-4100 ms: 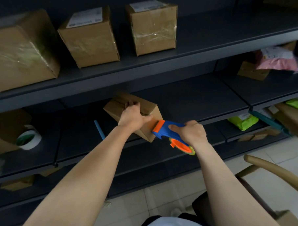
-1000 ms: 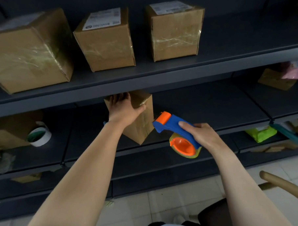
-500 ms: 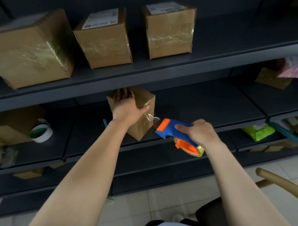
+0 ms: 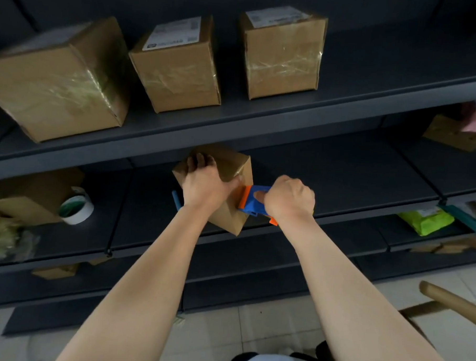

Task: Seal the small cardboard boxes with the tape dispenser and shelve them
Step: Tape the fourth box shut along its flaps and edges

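The left hand (image 4: 204,187) grips a small cardboard box (image 4: 231,217), the fingers (image 4: 199,161) curled over its far top edge and the thumb laid along the face on the right. The box stands tilted under those fingers, with its lower corner down at the front lip of the middle shelf (image 4: 340,184). Just right of the thumb, the orange end of the tape dispenser (image 4: 248,205) is pressed against the same face. The right hand (image 4: 289,200) is closed tightly round the dispenser's handle, thumb on the blue side. Above both hands, three taped boxes (image 4: 179,66) sit on the upper shelf. A tape roll (image 4: 77,206) lies well left of the left hand.
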A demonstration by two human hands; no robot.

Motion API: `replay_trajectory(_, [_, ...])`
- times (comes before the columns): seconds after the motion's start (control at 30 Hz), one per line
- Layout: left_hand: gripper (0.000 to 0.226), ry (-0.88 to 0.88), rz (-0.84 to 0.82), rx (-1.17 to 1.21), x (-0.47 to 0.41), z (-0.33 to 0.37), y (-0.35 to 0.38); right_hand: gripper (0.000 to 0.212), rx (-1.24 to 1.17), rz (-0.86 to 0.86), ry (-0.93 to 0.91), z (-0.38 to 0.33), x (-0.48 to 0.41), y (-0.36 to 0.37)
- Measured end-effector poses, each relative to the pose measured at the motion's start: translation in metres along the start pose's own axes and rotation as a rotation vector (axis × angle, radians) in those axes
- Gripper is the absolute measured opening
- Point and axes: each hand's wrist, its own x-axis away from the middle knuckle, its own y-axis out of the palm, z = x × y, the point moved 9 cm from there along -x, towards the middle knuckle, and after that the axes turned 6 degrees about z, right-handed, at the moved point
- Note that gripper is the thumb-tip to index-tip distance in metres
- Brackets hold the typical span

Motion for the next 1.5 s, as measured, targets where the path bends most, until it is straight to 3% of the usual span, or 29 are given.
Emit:
replay_trajectory(0.2, [0.075,0.041,0.062,0.008,-0.004,0.002,-0.006,0.026,0.187,0.05,-0.042,0.005,-0.004,0.011])
replay_trajectory(0.33, [0.091,0.027,0.013,-0.011,-0.005,-0.002,0.001,0.049,0.203,-0.01,0.096,0.045,-0.012,0.043])
replay_trajectory(0.4, [0.093,0.028,0.005,-0.013,-0.005,0.0,0.003,0.05,0.159,-0.021,0.133,0.055,-0.019,0.06])
replay_trajectory(0.63, [0.094,0.027,0.012,-0.011,-0.005,0.002,0.003,0.049,0.122,-0.102,0.04,0.051,-0.039,0.086])
replay_trajectory(0.7, [0.095,0.024,0.013,-0.007,-0.004,0.002,0.004,0.05,-0.061,0.015,0.036,0.037,-0.042,0.07])
replay_trajectory(0.77, [0.097,0.026,0.015,-0.006,-0.004,0.001,0.004,0.057,-0.536,0.112,-0.006,0.012,-0.037,0.053])
replay_trajectory(0.83, [0.096,0.044,0.026,-0.011,-0.003,0.0,0.004,0.07,-1.028,-0.057,0.004,-0.017,-0.023,0.06])
replay_trajectory(0.9, [0.09,0.056,0.037,-0.005,-0.001,-0.002,0.003,0.089,-1.263,-0.269,0.113,-0.039,-0.007,0.082])
replay_trajectory(1.0, [0.086,0.064,0.031,0.008,0.001,-0.004,0.002,0.114,-1.357,-0.415,0.26,-0.052,0.002,0.109])
replay_trajectory(1.07, [0.096,0.072,0.003,-0.01,0.0,-0.003,0.002,0.114,-1.356,-0.437,0.296,-0.053,0.0,0.118])
replay_trajectory(1.13, [0.104,0.075,-0.02,-0.037,-0.001,-0.002,0.001,0.109,-1.355,-0.45,0.283,-0.053,-0.002,0.121])
replay_trajectory(1.27, [0.096,0.075,-0.005,-0.038,-0.003,0.001,-0.004,0.136,-1.311,-0.481,0.22,-0.051,-0.002,0.113])
replay_trajectory(1.5, [0.085,0.081,0.013,0.093,0.004,-0.005,-0.013,0.148,-1.274,-0.519,0.176,-0.044,0.001,0.108])
